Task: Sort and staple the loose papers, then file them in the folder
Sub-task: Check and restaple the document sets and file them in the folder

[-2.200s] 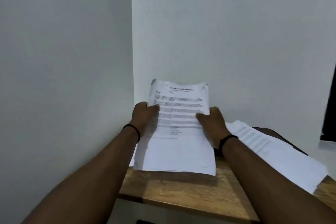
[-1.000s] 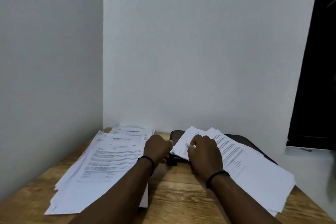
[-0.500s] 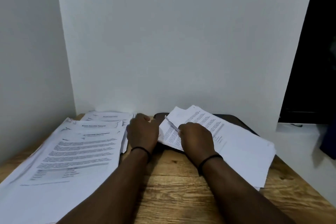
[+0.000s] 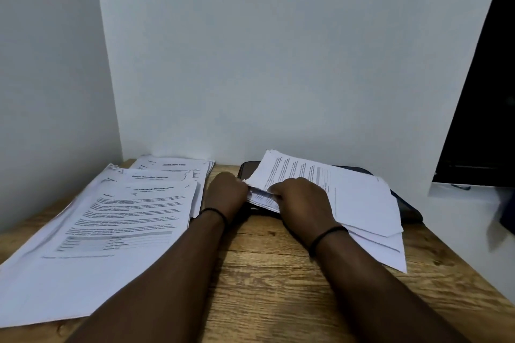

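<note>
Loose stack of white printed papers point(image 4: 359, 198) lies on a flat black folder point(image 4: 401, 203), at the back right of the light wooden table point(image 4: 264, 287). Left hand point(image 4: 227, 193) at the stack's near-left corner, fingers curled; grip hidden, cannot tell. Right hand point(image 4: 302, 200) pinches the corner sheets, lifting them. Left of the folder: three overlapping piles of white printed sheets point(image 4: 119, 220), flat on the table.

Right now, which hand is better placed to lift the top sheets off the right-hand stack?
Probably the right hand: it lies on the right paper stack, fingers at the raised sheets' edge. The left hand only touches its near corner.
</note>
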Tool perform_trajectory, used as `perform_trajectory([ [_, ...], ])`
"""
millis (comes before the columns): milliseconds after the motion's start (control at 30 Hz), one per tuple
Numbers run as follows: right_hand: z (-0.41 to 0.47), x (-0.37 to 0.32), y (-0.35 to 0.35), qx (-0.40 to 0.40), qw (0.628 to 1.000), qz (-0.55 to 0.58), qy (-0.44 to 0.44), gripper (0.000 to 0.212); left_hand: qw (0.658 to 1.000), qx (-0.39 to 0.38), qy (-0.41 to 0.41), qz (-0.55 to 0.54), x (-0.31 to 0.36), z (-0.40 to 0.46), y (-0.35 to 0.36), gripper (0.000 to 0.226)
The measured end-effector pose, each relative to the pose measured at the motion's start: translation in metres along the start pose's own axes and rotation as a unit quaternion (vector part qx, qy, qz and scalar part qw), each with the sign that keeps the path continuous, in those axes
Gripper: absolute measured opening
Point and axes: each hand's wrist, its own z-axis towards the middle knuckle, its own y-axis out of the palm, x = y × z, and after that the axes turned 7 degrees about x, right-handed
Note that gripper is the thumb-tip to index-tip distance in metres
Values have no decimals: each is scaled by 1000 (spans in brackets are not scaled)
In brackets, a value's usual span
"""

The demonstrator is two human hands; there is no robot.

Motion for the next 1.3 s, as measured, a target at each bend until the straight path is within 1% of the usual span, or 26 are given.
perform_trajectory([
  [33,0,-1,-1,1,1000,6,-1,17,1000,17,7,-2,1,1,0,28],
  [133,-2,-5,-4,5,1000,17,-8,16,996,74,10,-57,6,-1,-3,40],
  [167,-3,-6,-4,1,1000,22,-8,16,991,86,3,-98,8,-1,-3,43],
  [200,-3,-8,-4,0,1000,28,-7,17,983,79,-17,-166,11,-2,-5,43],
  [233,-3,-9,-4,1,999,34,-4,19,967,57,-47,-245,15,-5,-7,40],
  [300,-2,-10,-4,3,999,35,9,22,919,-22,-118,-375,23,-12,-11,38],
  [333,-1,-11,-5,3,999,33,20,23,902,-58,-131,-406,26,-14,-12,42],
  [367,-1,-12,-5,4,999,32,33,25,895,-83,-131,-418,26,-14,-10,44],
  [433,-1,-13,-6,9,998,39,57,30,893,-110,-122,-420,24,-14,-8,41],
  [500,-2,-13,-8,20,995,49,80,31,889,-124,-115,-427,20,-14,-7,34],
  [567,-2,-11,-8,38,992,57,102,33,888,-125,-101,-430,18,-13,-6,32],
  [667,-1,-9,-7,42,987,74,135,42,893,-118,-83,-426,18,-15,-3,26],
  [733,-1,-8,-6,42,978,118,167,48,887,-122,-85,-437,18,-16,-3,24],
  [800,-1,-8,-4,54,960,184,202,57,880,-132,-94,-446,16,-16,-3,27],
  [867,-1,-7,-3,61,940,246,230,59,873,-135,-109,-455,14,-14,-5,29],
  [933,-1,-5,-2,63,930,269,243,57,869,-137,-122,-460,13,-15,-6,29],
  [1033,-2,-3,1,70,931,252,256,47,863,-138,-137,-465,12,-14,-6,31],
  [1067,-2,-3,1,78,929,256,257,37,862,-137,-139,-467,12,-14,-6,32],
  [1133,-2,-3,1,88,924,269,257,12,858,-132,-140,-477,11,-15,-7,29],
  [1167,-2,-4,0,88,924,271,256,9,857,-125,-136,-481,13,-16,-8,26],
  [1200,-2,-3,0,87,927,267,250,7,859,-115,-130,-481,14,-19,-9,26],
  [1233,-3,-3,-1,86,931,258,245,11,869,-97,-117,-472,17,-22,-10,28],
  [1300,-3,-3,-2,86,938,235,240,19,903,-35,-76,-421,20,-28,-9,31],
])
